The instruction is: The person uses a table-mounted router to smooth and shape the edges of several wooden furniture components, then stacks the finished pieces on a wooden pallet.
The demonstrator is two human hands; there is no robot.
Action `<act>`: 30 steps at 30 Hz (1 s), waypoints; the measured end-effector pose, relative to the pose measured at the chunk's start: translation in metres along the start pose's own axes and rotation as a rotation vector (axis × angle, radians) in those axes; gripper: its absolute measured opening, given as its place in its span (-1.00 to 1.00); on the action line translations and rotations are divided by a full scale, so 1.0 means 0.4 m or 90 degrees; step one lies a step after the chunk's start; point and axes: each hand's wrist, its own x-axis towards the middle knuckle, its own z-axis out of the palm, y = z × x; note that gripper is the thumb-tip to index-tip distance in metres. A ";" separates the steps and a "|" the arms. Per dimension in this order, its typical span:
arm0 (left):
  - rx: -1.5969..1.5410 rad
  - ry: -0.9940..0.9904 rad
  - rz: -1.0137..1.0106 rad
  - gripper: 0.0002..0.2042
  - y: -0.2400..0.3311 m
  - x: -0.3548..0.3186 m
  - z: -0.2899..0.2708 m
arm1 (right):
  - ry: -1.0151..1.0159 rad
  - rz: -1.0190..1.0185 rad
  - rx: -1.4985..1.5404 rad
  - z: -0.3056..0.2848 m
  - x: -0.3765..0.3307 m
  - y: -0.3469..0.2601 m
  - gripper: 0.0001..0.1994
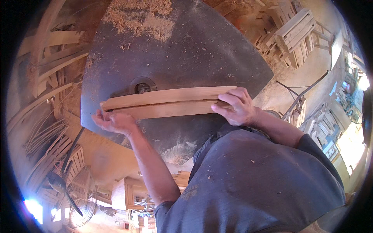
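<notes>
A long, slightly curved length of pale wood (171,110) lies crosswise over the dark machine table. A dark lengthwise line divides it; I cannot tell whether this is a groove or a gap between two strips. My left hand (114,122) is closed at its left end, fingers at the near edge. Around the right end, the fingers of my right hand (237,106) are wrapped, knuckles up. Just beyond the wood's far edge, toward its left part, a round opening with a dark cutter spindle (142,86) shows in the table.
Wood shavings (142,19) cover the far part of the machine table (194,46), with scattered chips elsewhere. Stacked timber (295,33) stands at the far right, and curved wooden pieces (58,70) lean at the left. A large fan (58,182) stands at the lower left.
</notes>
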 end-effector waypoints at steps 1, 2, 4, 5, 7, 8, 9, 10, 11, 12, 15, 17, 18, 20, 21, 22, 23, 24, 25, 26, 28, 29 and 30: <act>-0.008 0.012 -0.017 -0.41 -0.007 0.016 -0.002 | 0.000 -0.007 0.007 0.009 0.011 0.001 -0.57; -0.016 0.023 -0.031 -0.40 -0.010 0.030 -0.003 | 0.003 -0.012 0.013 0.021 0.024 0.000 -0.58; 0.015 0.022 -0.044 -0.41 -0.016 0.051 -0.014 | 0.015 -0.030 0.019 0.039 0.055 0.000 -0.60; 0.013 0.027 -0.053 -0.42 -0.021 0.067 -0.022 | 0.013 -0.040 0.029 0.047 0.064 0.003 -0.62; -0.009 0.041 -0.085 -0.43 -0.027 0.082 -0.025 | 0.009 -0.054 0.048 0.061 0.097 0.004 -0.65; -0.028 0.052 -0.106 -0.42 -0.001 0.089 -0.029 | 0.008 -0.058 0.053 0.074 0.113 0.001 -0.66; -0.047 0.064 -0.128 -0.42 0.010 0.097 -0.032 | 0.006 -0.061 0.059 0.087 0.127 -0.002 -0.66; -0.036 0.080 -0.098 -0.43 -0.022 0.113 -0.036 | 0.005 -0.065 0.065 0.100 0.142 -0.005 -0.66; -0.022 0.099 -0.066 -0.43 -0.076 0.141 -0.049 | 0.009 -0.076 0.071 0.113 0.162 -0.010 -0.66; -0.010 0.119 -0.032 -0.44 -0.091 0.163 -0.062 | 0.017 -0.087 0.076 0.124 0.185 -0.017 -0.66; -0.102 0.150 -0.102 -0.46 -0.117 0.209 -0.087 | 0.013 -0.117 0.098 0.159 0.249 -0.035 -0.68; -0.145 0.182 -0.128 -0.46 -0.130 0.235 -0.105 | 0.003 -0.132 0.118 0.186 0.283 -0.048 -0.69; -0.168 0.198 -0.142 -0.46 -0.138 0.246 -0.115 | -0.003 -0.138 0.129 0.199 0.299 -0.055 -0.69; -0.180 0.200 -0.161 -0.43 -0.250 0.298 -0.169 | -0.013 -0.153 0.146 0.225 0.333 -0.077 -0.71; -0.188 0.200 -0.171 -0.41 -0.271 0.308 -0.186 | -0.017 -0.159 0.148 0.238 0.351 -0.088 -0.73; -0.173 0.213 -0.187 -0.39 -0.293 0.315 -0.203 | -0.020 -0.166 0.151 0.251 0.367 -0.099 -0.74; -0.161 0.221 -0.202 -0.36 -0.286 0.325 -0.210 | -0.024 -0.180 0.152 0.268 0.381 -0.108 -0.77; -0.148 0.229 -0.218 -0.34 -0.285 0.329 -0.215 | -0.026 -0.190 0.151 0.284 0.394 -0.117 -0.77; -0.153 0.236 -0.232 -0.32 -0.298 0.331 -0.221 | -0.029 -0.200 0.149 0.300 0.406 -0.127 -0.77; -0.156 0.248 -0.245 -0.31 -0.322 0.341 -0.244 | -0.030 -0.214 0.153 0.316 0.420 -0.140 -0.77; -0.163 0.267 -0.263 -0.29 -0.383 0.376 -0.289 | -0.057 -0.234 0.173 0.346 0.447 -0.169 -0.76; -0.165 0.279 -0.268 -0.29 -0.437 0.394 -0.322 | -0.070 -0.245 0.186 0.364 0.462 -0.189 -0.75; -0.167 0.292 -0.268 -0.29 -0.475 0.402 -0.353 | -0.079 -0.256 0.200 0.382 0.473 -0.206 -0.74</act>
